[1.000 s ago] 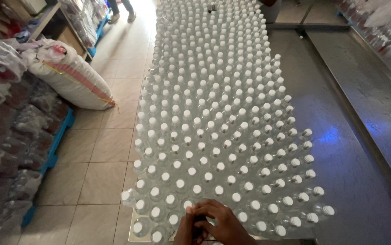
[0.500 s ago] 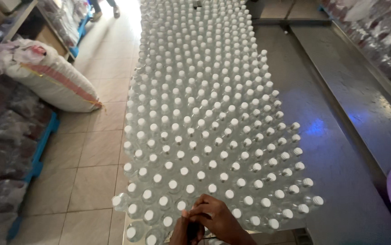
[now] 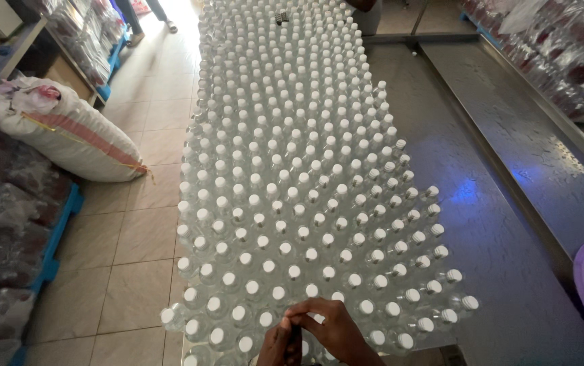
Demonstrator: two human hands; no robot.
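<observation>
Bottles: hundreds, uncountable; two hands on one.

Clear plastic bottles with white screw caps, all upright and packed in tight diagonal rows, fill the centre of the frame from top edge to bottom. At lower centre, one white-capped bottle of the nearest rows stands partly hidden, its cap just visible.
</observation>
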